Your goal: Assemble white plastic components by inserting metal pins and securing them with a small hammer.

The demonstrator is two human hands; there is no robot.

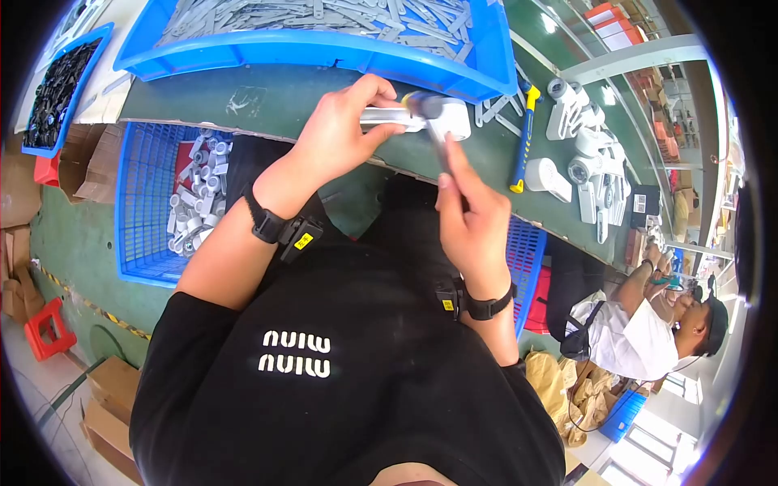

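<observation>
My left hand [344,125] pinches a white and silver arm-shaped part [389,117] between thumb and fingers, just above the green workbench [279,99]. The part's rounded white end [458,120] points to the right. My right hand [474,215] is closed around a hammer [438,134] with a dark head, which is smeared by motion. Its head overlaps the part close to my left fingertips; whether the two touch I cannot tell. Right of my hands, a blue and yellow hammer-like tool [527,138] lies beside a loose white round-ended part [549,178].
A blue bin [316,50] of flat grey metal strips stands beyond my hands. Several white parts [600,174] are piled at right. Below the bench edge, a blue crate [146,235] holds white pieces. A blue tray [101,40] holds black pieces. A person [632,324] works at right.
</observation>
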